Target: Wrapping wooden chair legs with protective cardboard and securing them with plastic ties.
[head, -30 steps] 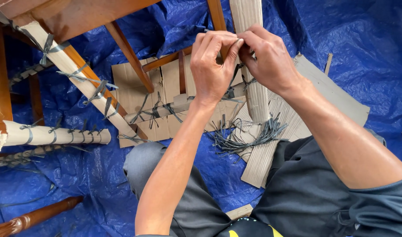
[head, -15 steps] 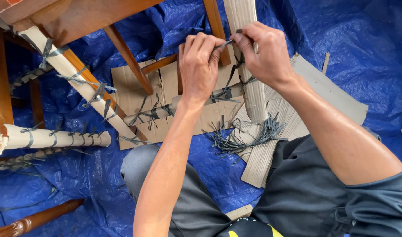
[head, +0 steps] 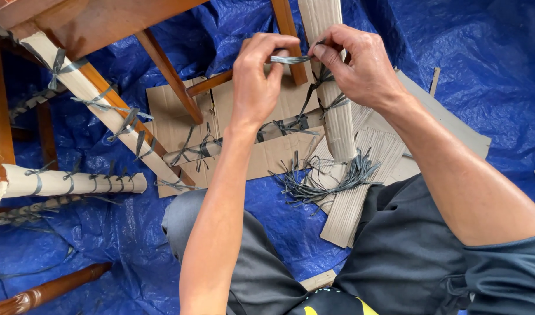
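Grey flat plastic strapping (head: 289,59) is held stretched between the two hands, just above the upright wooden leg wrapped in ribbed brown cardboard (head: 331,105), which is taken here as the landmark. The left hand (head: 260,81) is closed in a pinch on one end of the strap, to the left of this leg, and the right hand (head: 361,64) is closed in a pinch on the other end, directly in front of the leg's upper part. As a judgement, the tying of this leg is only begun: two or three knots are seen on it, and the lower part is not yet bound. To the left of the leg, a horizontal rail wrapped in cardboard (head: 244,140) is already tied at about four places. Further left, a long slanted wrapped leg (head: 104,111) carries about six ties, and a short wrapped piece (head: 75,182) at the far left carries about seven. One loose bundle of cut grey straps (head: 326,181) lies below the leg on a sheet of corrugated cardboard (head: 361,198). At least two bare wooden rails (head: 168,76) are left without wrapping. Everything rests on one blue plastic tarpaulin (head: 483,70).
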